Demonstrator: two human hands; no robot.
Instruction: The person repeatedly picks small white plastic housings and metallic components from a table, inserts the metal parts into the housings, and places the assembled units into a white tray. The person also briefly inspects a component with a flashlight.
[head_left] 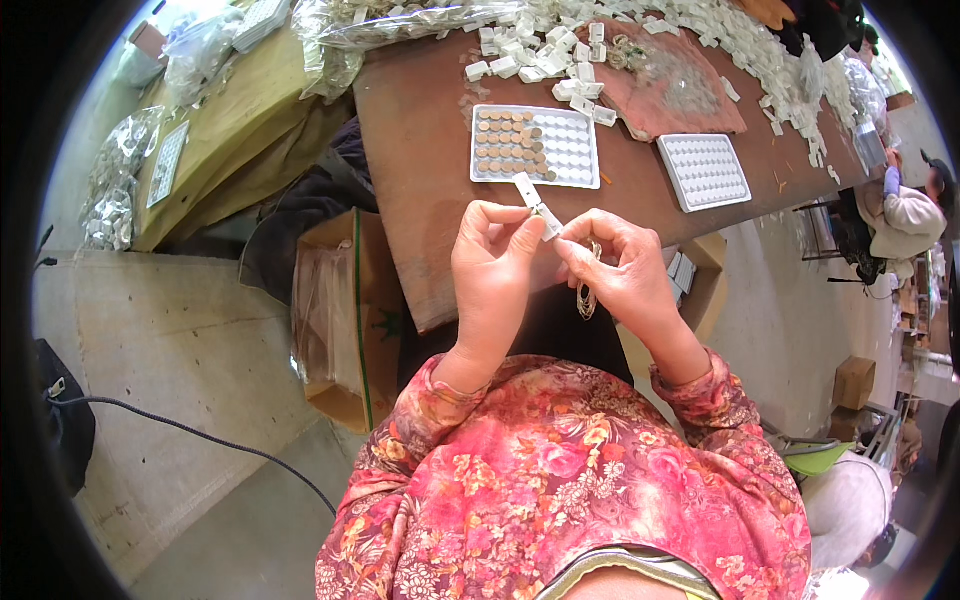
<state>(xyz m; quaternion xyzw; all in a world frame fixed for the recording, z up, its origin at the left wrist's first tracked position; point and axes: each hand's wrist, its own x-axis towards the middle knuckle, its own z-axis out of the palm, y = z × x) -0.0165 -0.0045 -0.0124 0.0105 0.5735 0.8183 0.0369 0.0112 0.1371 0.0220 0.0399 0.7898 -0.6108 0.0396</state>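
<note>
The left hand (493,262) pinches a white case (525,187) near the tray (592,178) on the worktop (420,150), the right hand (630,265), holding looped strands (587,298), meets its near end, seemingly a fitting step, and the next move calls for steadiness.

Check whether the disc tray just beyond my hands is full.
No, partly filled: tan discs occupy the left part of the white tray, while its right-hand columns show only white.

Small cardboard box (854,382), pale floor (200,350)
</note>
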